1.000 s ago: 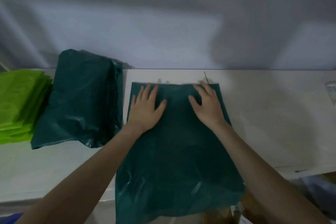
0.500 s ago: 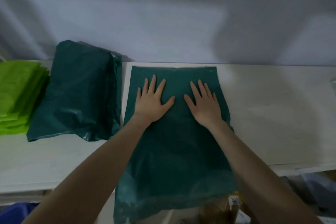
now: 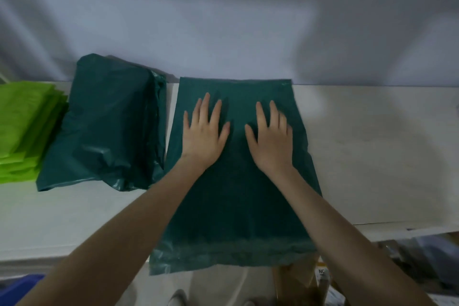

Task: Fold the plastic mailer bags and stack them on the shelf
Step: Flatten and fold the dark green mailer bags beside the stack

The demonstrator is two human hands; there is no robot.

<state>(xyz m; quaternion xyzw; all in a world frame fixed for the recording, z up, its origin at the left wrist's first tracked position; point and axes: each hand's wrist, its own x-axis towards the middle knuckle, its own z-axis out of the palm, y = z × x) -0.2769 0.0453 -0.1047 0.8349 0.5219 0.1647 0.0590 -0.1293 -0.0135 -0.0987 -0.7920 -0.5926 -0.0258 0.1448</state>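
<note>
A dark green plastic mailer bag (image 3: 236, 206) lies flat on the white shelf (image 3: 372, 156), its far edge against the wall and its near end hanging over the shelf's front edge. My left hand (image 3: 203, 134) presses flat on the bag's upper left part, fingers spread. My right hand (image 3: 272, 136) presses flat on its upper right part, fingers straight. To the left sits a pile of folded dark green mailer bags (image 3: 106, 126).
A stack of bright green bags (image 3: 22, 129) lies at the far left of the shelf. Bare shelf stretches to the right of the flat bag. Below the front edge are a blue object (image 3: 22, 285) and cardboard clutter (image 3: 310, 278).
Both hands have slid back toward me along the bag, smoothing it, and the bag's far edge now reaches the wall.
</note>
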